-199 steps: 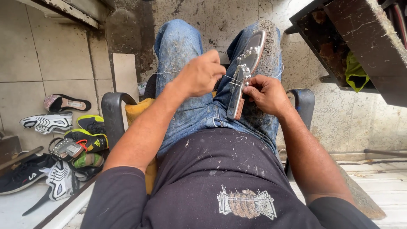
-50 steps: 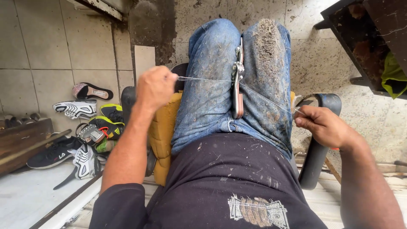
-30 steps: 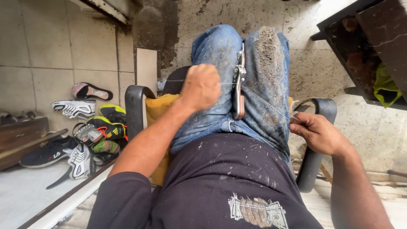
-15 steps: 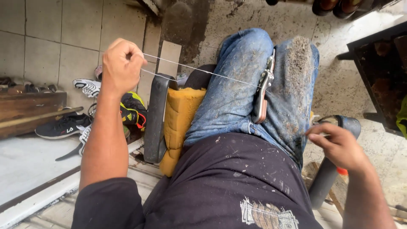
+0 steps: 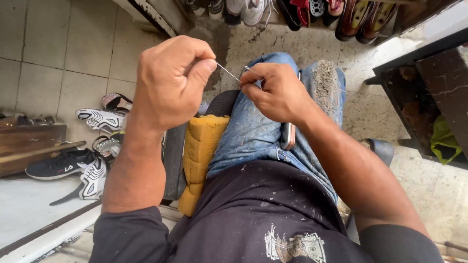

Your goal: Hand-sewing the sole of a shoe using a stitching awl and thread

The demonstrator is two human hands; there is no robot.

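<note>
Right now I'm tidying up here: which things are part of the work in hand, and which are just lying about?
In use:
left hand
right hand
thread
shoe between the knees

Lying about:
black sneaker
white shoe
shoes on the shelf
green cloth

A tiled floor [image 5: 53,58] is carrying a loose scatter of footwear at the left: a black sneaker [image 5: 58,165] is lying on its side near a dark wooden plank [image 5: 29,148], a black-and-white shoe [image 5: 92,178] is resting just beside it, a white patterned sole [image 5: 100,118] is lying further back, and a sandal [image 5: 116,101] is sitting behind that. A worn yellow foam cushion [image 5: 200,151] is padding the chair seat under the jeans-clad lap [image 5: 253,131]. Along the top, a shelf [image 5: 278,18] is holding a row of shoes [image 5: 253,9], their toes hanging over its edge. A dark bench [image 5: 438,83] is standing at the right, with a green cloth [image 5: 443,139] tucked beneath it.
</note>
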